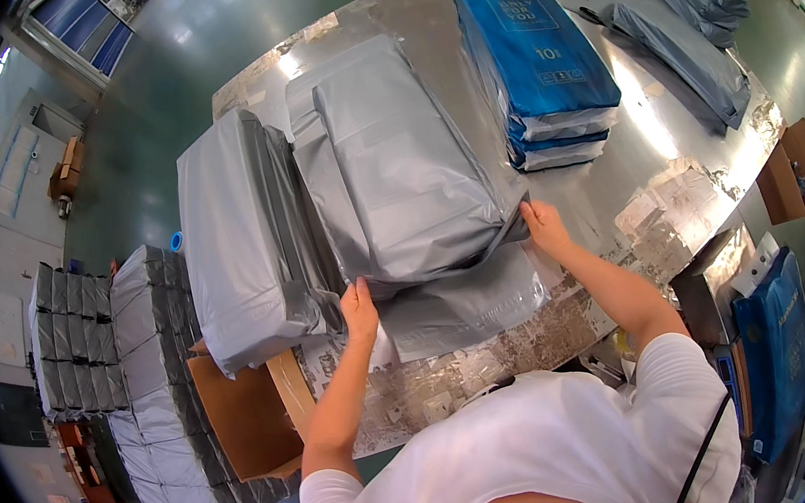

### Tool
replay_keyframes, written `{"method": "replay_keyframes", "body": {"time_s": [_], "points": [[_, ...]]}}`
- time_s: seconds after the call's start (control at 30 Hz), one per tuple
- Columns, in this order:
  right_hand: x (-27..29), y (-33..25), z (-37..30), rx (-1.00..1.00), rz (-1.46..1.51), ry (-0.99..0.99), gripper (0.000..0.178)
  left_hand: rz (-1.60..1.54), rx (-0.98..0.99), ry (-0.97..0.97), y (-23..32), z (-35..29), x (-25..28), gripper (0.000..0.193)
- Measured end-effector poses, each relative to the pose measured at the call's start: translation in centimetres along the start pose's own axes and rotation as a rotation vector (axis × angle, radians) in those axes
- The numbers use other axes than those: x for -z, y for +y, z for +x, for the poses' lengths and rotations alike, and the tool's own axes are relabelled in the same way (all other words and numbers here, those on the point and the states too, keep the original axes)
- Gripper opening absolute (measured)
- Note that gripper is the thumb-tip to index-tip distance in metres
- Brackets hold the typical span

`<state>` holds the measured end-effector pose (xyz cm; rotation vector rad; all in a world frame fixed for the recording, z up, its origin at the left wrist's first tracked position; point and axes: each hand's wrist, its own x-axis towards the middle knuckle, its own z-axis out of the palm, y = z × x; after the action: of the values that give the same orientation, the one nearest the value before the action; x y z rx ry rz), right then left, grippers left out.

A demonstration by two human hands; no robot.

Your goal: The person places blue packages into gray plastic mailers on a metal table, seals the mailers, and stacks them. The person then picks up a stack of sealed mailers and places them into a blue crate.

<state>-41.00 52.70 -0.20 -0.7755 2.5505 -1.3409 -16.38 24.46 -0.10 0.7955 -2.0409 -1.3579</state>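
A bulky grey plastic mailing bag (390, 152) lies in front of me on the metal table (382, 415), its mouth toward me. My left hand (359, 309) is closed on the near left corner of its mouth. At the near right corner, my right hand (544, 224) pinches the edge in the same way. A flat flap of grey plastic (470, 311) spreads over the table between my forearms. What fills the bag is hidden. Left of it, close to my left hand, sits a stack of filled grey bags (242, 236).
Blue plastic-wrapped packs (533, 44) are stacked to the right of the bag. Farther right lie flat grey bags (685, 56) and black-handled scissors (592, 15). An open cardboard box (251, 411) stands at the near left edge, beside tall piles of grey parcels (156, 372) on the floor.
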Motion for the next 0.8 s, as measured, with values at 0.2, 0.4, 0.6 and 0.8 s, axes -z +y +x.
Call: {"method": "replay_keyframes", "body": {"time_s": [0.2, 0.4, 0.6, 0.8], "points": [[-5.0, 2.6, 3.1, -0.187, -0.076, 0.072, 0.042, -0.098, 0.297, 0.22, -4.5, 3.1, -3.8, 0.039], [-6.3, 4.3, 2.7, -0.211, -0.228, -0.211, 0.042, 0.07, 0.412, 0.015, -6.5, 2.6, -4.8, 0.04], [-4.7, 3.2, 4.5, -0.39, 0.002, -0.219, 0.028, 0.11, 0.376, -0.132, -5.6, 2.8, -2.3, 0.012], [-4.4, -11.4, 3.9, 0.374, -0.403, -0.067, 0.051, 0.737, -0.437, -0.422, 11.3, 2.6, -6.5, 0.048]]}}
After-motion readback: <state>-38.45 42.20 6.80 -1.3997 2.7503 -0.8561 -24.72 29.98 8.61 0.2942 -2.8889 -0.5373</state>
